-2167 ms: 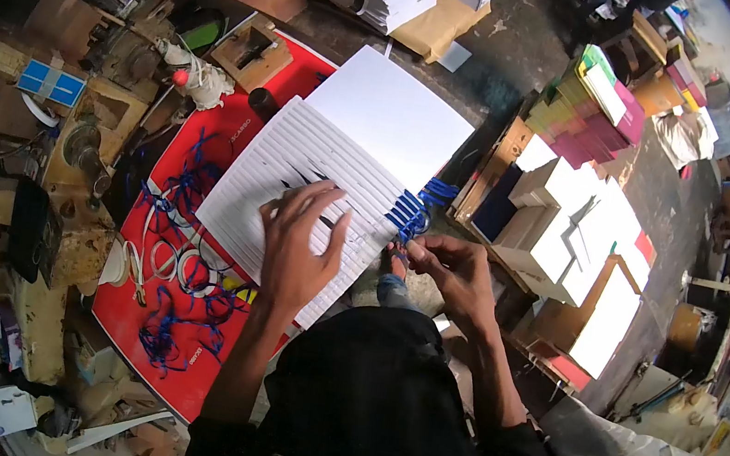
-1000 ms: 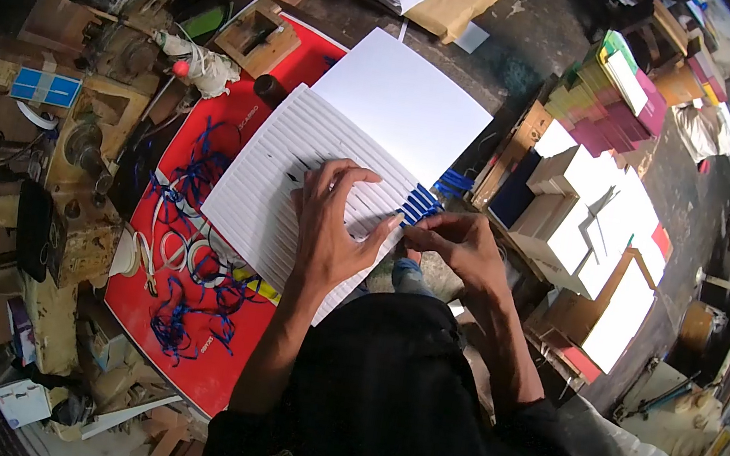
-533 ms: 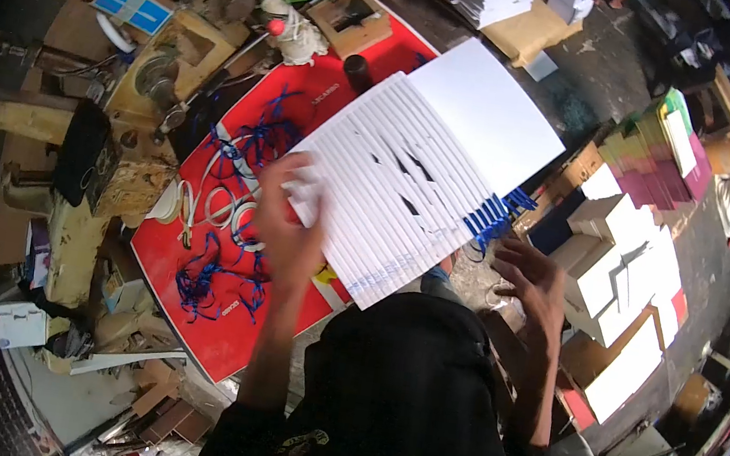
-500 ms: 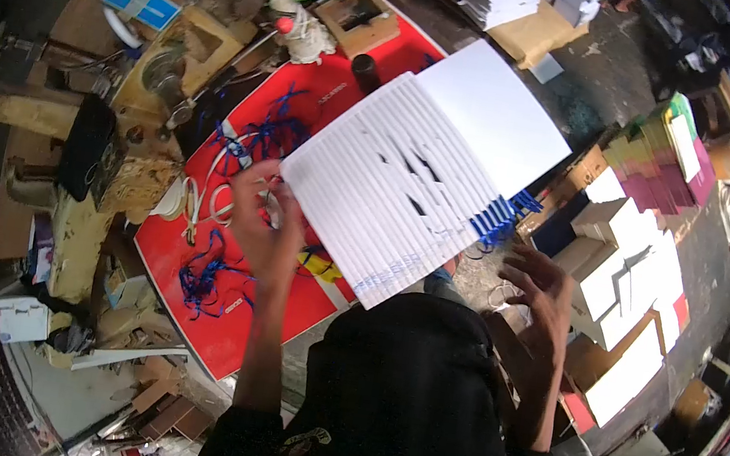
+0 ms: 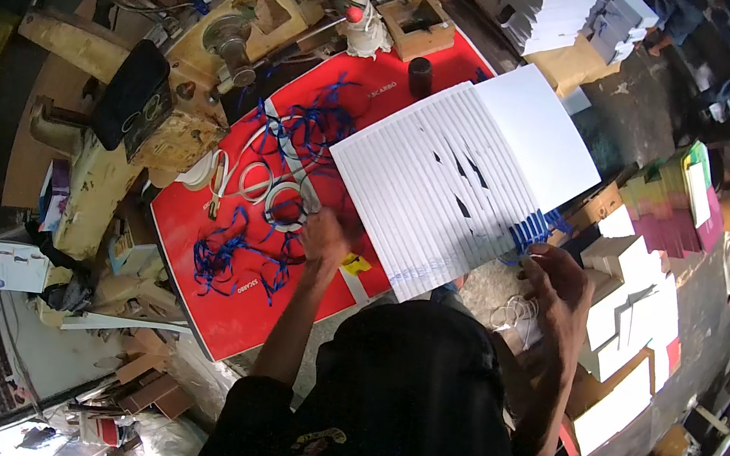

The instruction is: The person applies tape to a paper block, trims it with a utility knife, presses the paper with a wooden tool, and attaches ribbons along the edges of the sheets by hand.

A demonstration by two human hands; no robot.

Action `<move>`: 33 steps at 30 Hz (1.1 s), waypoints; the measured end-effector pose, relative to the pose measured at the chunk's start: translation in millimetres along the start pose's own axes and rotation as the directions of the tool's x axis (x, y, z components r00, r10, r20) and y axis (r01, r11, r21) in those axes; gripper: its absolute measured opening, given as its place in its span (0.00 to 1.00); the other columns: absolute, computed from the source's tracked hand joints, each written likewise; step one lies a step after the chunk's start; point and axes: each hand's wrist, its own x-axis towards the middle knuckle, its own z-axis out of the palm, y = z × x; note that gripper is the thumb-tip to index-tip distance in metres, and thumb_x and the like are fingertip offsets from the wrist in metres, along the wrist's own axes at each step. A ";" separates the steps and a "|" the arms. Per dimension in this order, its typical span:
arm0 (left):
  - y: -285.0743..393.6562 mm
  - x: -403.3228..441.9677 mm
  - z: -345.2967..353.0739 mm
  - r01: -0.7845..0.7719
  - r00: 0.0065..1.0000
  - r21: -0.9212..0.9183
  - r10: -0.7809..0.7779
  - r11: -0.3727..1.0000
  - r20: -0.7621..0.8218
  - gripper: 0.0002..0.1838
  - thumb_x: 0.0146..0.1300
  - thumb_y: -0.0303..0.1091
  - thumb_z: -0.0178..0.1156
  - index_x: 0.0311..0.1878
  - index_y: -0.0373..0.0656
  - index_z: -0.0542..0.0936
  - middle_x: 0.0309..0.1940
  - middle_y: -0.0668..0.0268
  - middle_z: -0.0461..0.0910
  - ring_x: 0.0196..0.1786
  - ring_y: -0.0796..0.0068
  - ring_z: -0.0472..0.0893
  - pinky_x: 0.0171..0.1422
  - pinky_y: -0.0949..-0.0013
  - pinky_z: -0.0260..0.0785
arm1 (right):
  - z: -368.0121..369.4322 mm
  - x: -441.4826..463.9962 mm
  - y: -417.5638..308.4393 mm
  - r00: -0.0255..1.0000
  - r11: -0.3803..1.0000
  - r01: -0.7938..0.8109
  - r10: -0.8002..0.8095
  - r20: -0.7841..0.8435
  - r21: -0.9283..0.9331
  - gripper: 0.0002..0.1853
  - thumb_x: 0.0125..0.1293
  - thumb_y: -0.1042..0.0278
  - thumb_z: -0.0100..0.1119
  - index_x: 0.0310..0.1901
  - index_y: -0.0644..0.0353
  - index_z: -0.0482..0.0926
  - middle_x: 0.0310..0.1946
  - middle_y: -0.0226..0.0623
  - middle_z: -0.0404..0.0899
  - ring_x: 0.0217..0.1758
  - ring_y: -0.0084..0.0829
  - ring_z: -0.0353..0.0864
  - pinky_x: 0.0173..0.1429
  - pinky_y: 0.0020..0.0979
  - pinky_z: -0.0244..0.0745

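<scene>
Mostly, the white paper stack point(image 5: 420, 170) looks like many thin bundles laid in steps, with their edges showing as long ridges. It sits over the right part of the red table top point(image 5: 249, 319), in front of the person, with a plain white sheet point(image 5: 546, 132) touching its far side. All together it is likely heavy, but one bundle is likely light and a bit bendy. Smooth paper may slip, so the steps could slide apart if only one corner is pulled. Two flat hands on opposite sides, with a gentle squeeze, would seem best. The corners could fold, so they make a poor grip.

The blue ribbons point(image 5: 530, 230) at the right corner look soft and floppy. They are better pinched one at a time, close to the paper.

The left hand point(image 5: 326, 239) is over the table beside the white ring point(image 5: 286, 206), near some yellow stuff point(image 5: 355, 264). Its fingers look curled, but one cannot tell if they hold anything. The right hand point(image 5: 560, 282) is just beside the ribbons, with bent fingers. Whether its tips meet or pinch something is too small to tell.
</scene>
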 end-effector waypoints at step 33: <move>76.3 -140.6 -136.3 0.159 0.691 -0.958 0.666 0.240 0.282 0.20 0.75 0.22 0.54 0.67 0.38 0.68 0.48 0.53 0.83 0.45 0.65 0.87 0.43 0.69 0.78 | 85.0 -41.6 -59.5 0.896 0.792 -0.120 -0.174 0.409 0.598 0.11 0.70 0.72 0.68 0.47 0.70 0.86 0.36 0.40 0.88 0.34 0.24 0.87 0.35 0.26 0.84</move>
